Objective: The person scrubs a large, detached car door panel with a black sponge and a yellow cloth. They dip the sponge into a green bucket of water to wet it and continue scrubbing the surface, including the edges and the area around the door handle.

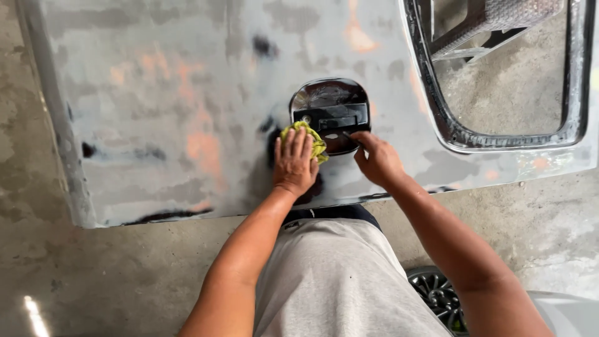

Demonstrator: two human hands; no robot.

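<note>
1. L hand (294, 161): flat, palm down, pressing a yellow-green rag (310, 138) onto the door panel (175, 106), just below-left of the handle recess (331, 112).
2. R hand (376, 160): fingers pinched on a thin tool, tip at the recess's lower edge.
3. Panel: sanded grey w/ orange patches; window opening (505, 75) at right; concrete floor (93, 274) below.

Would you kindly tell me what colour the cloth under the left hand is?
Yellow-green; the cloth shows best in the head view.
</note>
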